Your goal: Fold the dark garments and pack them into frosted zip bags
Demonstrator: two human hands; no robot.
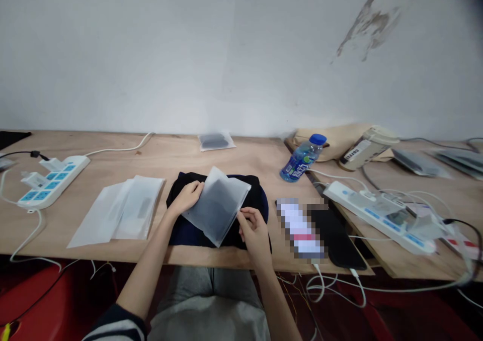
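Note:
A frosted zip bag [219, 205] with something dark folded inside is held tilted above a pile of black and navy cloth [184, 235]. My left hand [190, 196] grips the bag's left edge, thumb on top. At its right edge, along the zip strip, the fingers of my right hand [252, 225] pinch the bag. Left of the cloth lies a fanned stack of flat frosted bags [132, 207]. Another filled bag [216, 141] rests near the wall.
White power strips lie at left [55, 182] and right [381, 218], with cables trailing. A blue-capped bottle [302, 159], a coffee cup [364, 150], a blurred-out lit phone [302, 230] and a black phone [341, 240] are at right. The wooden table [113, 155] meets the wall.

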